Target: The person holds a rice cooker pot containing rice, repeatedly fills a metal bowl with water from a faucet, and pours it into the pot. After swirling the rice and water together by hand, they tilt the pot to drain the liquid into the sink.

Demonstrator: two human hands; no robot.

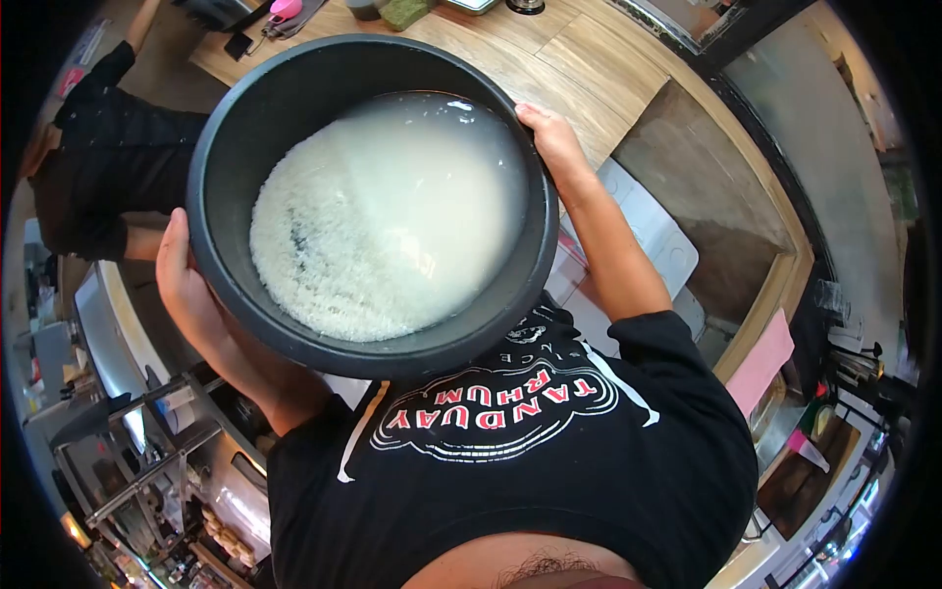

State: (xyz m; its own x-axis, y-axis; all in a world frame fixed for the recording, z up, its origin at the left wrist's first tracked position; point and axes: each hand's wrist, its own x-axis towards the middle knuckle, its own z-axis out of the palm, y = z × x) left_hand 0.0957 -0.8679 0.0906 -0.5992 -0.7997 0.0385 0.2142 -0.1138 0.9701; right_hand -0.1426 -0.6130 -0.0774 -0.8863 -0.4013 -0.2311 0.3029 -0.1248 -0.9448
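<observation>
A large black rice-cooker pot point(218, 187) is held up before my chest, tilted. White rice grains point(324, 236) lie heaped along its left and lower side. Cloudy whitish water point(451, 196) pools towards the right and upper side. My left hand point(177, 260) grips the pot's outer wall on the left, its fingers mostly hidden behind the pot. On the right, my right hand point(551, 137) clasps the rim, with the other fingers out of sight beneath it.
Beyond the pot is a wooden counter point(579, 69) with a pink scoop point(286, 9) and a green sponge point(404, 12). A white lidded box point(648, 226) stands below at right. Another person in dark clothes point(128, 157) stands at left, near metal shelving point(157, 452).
</observation>
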